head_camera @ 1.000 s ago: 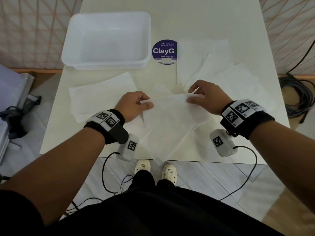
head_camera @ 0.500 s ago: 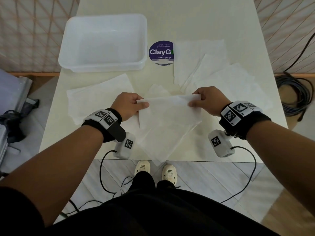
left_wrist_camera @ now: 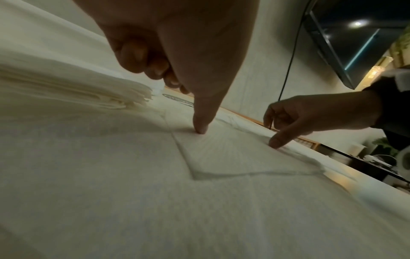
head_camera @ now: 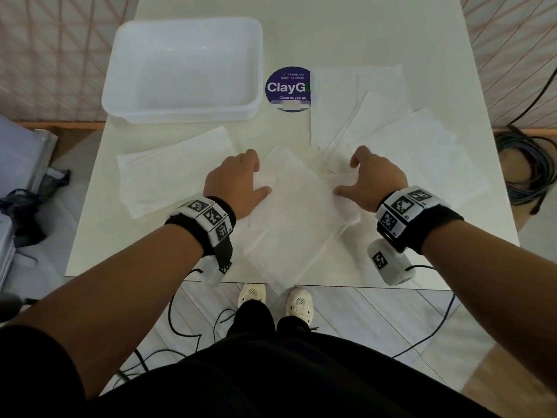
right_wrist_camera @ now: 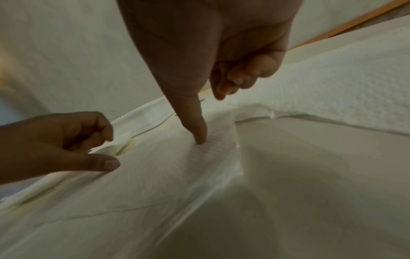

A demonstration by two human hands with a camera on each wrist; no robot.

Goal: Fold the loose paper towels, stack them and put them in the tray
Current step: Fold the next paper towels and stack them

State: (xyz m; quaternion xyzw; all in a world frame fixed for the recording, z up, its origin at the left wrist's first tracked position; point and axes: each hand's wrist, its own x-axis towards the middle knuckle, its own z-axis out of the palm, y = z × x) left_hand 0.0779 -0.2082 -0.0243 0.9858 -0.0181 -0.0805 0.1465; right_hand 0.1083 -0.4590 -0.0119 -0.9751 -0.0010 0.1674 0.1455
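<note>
A white paper towel (head_camera: 297,206) lies folded over on other towels at the table's near middle, one corner over the front edge. My left hand (head_camera: 241,181) rests at its left edge and my right hand (head_camera: 373,181) at its right edge. Each thumb presses down on the towel; the other fingers are loosely curled above it and hold nothing. The wrist views show the left thumb (left_wrist_camera: 200,128) and the right thumb (right_wrist_camera: 199,135) planted on the sheet. The white tray (head_camera: 180,116) stands empty at the back left. A stack of folded towels (head_camera: 174,170) lies left of my left hand.
Several loose unfolded towels (head_camera: 379,122) overlap at the right side of the table. A round purple sticker (head_camera: 287,89) sits between them and the tray. Cables (head_camera: 524,164) coil on the floor at the right, and a grey case (head_camera: 18,164) stands at the left.
Both hands pinched the towel's top edge and held it above the table; now the towel lies flat, the pinches are let go and the thumbs press it down.
</note>
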